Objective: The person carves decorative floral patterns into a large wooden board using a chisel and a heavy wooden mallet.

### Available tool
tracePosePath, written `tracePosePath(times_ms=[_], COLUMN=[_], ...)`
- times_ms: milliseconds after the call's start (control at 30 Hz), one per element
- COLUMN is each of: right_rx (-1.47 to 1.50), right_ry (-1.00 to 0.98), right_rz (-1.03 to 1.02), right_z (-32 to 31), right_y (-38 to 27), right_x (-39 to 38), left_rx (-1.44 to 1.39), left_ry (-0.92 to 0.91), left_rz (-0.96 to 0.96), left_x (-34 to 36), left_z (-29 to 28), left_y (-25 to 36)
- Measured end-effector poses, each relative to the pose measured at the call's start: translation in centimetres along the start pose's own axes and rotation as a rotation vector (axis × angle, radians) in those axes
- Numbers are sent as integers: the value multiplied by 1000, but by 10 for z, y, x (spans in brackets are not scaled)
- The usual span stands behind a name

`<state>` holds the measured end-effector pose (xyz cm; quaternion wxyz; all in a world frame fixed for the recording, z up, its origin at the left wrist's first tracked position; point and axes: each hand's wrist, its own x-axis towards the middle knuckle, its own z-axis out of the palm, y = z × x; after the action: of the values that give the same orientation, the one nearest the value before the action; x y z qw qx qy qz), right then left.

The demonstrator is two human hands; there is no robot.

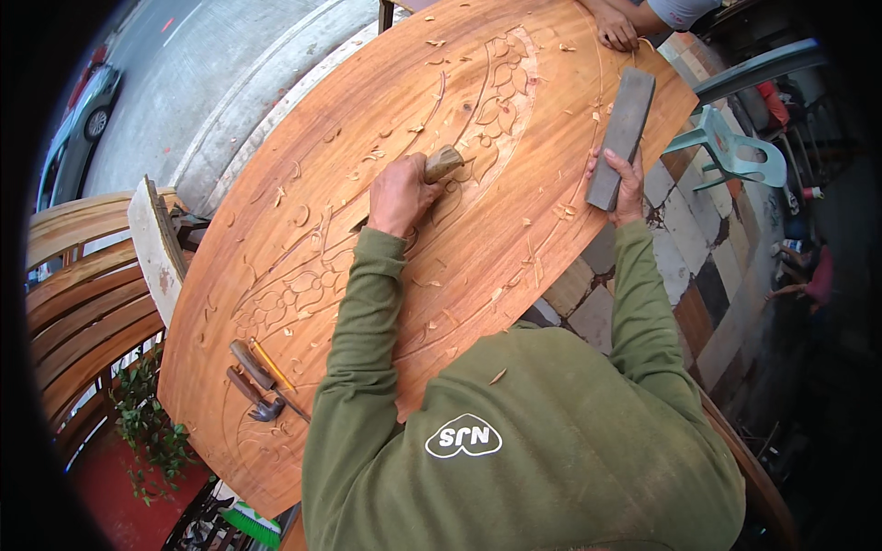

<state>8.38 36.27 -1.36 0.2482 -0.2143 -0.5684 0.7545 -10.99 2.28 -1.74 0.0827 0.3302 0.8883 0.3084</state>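
Observation:
My left hand is closed round a wooden-handled tool, probably a carving tool, over a large curved wooden panel carved with floral patterns and strewn with pale shavings. My right hand grips a long grey rectangular block, like a sharpening stone, near the panel's right edge. At the panel's lower left lie a hammer, a wooden-handled tool and a thin yellow stick.
Another person's hands rest at the top right edge. A slatted wooden piece and plant are at left, a pale green chair at right on tiled floor. A car is on the road. Another person is far right.

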Motion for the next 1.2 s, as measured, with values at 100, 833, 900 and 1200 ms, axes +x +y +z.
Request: tracePosePath(times_ms=[100,833,900,1200], right_rx=[15,61,68,93], right_ry=[15,-16,-14,-3], right_rz=[-2,-1,9,16], right_z=[0,1,-4,-5], right_y=[0,2,4,5], right_x=[-2,0,-1,1], left_rx=[78,-414,-644,-1288], left_ry=[13,529,467,617], left_rz=[18,-193,-226,43], left_x=[-4,-33,-29,-3], left_z=[-1,-60,-63,-42], left_y=[1,-12,7,17])
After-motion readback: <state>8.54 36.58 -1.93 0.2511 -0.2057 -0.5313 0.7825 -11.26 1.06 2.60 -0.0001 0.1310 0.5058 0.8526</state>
